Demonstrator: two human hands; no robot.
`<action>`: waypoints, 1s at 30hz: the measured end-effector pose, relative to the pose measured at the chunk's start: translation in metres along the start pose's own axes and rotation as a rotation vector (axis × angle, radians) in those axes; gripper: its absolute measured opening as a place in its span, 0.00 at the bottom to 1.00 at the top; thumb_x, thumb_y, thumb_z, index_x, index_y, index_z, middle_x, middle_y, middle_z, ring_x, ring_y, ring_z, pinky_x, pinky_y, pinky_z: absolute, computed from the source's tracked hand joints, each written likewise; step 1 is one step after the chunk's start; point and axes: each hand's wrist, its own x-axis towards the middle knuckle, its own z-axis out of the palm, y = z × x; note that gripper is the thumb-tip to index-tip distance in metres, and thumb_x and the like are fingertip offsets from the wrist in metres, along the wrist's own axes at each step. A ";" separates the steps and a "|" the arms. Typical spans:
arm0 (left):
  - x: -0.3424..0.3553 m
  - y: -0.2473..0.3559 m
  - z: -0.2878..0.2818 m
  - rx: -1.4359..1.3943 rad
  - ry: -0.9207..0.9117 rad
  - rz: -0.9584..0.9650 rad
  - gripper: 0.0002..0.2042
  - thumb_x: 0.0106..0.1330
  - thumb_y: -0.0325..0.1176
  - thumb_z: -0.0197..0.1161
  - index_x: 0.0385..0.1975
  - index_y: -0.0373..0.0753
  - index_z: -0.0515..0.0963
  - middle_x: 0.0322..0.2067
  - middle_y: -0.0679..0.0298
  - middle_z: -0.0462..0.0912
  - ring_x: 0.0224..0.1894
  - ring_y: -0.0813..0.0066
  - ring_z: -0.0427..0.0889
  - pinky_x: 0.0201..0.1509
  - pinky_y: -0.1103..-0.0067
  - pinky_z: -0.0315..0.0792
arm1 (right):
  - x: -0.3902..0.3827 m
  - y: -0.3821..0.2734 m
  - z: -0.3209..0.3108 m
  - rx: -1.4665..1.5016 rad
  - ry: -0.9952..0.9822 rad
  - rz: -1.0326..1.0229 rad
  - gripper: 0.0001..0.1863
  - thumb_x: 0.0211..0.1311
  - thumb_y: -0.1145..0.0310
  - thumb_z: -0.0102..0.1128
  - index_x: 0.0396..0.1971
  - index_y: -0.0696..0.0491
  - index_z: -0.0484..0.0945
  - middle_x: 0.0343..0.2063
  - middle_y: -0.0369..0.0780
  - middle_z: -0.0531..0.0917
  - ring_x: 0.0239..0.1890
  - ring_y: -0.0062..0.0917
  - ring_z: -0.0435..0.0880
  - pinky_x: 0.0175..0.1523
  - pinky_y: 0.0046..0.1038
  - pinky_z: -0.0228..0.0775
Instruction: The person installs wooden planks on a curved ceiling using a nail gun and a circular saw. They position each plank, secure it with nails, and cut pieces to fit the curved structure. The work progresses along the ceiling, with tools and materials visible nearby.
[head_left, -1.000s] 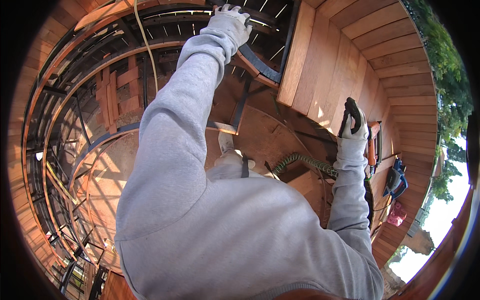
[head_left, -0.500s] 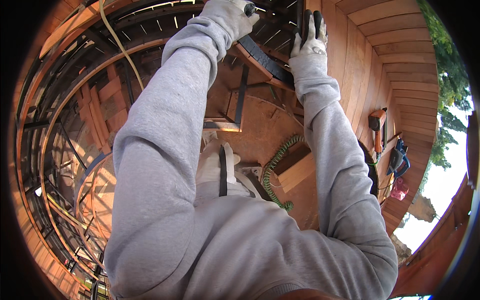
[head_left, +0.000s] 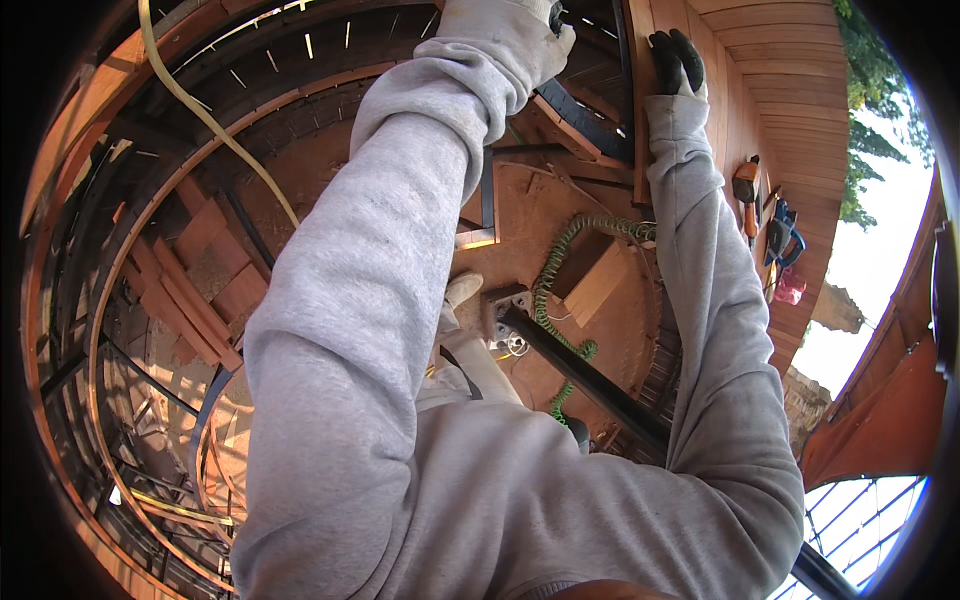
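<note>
Though part-hidden, planks [head_left: 735, 100] beneath right hand [head_left: 680, 68]

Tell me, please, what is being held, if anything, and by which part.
The left grip is partly cut off, so its hold cannot be told; the right grip, at the wooden planks, shows no held object.

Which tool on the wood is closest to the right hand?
The orange tool. It lies nearer the right hand; the blue tool lies farther away, past the orange one.
</note>
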 end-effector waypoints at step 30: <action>0.021 0.028 0.027 0.690 -0.795 0.076 0.24 0.75 0.53 0.44 0.59 0.46 0.77 0.61 0.56 0.78 0.67 0.53 0.71 0.73 0.58 0.58 | -0.949 -0.077 0.006 -0.331 -0.239 1.898 0.22 0.73 0.48 0.46 0.44 0.47 0.85 0.49 0.44 0.85 0.55 0.43 0.82 0.57 0.42 0.73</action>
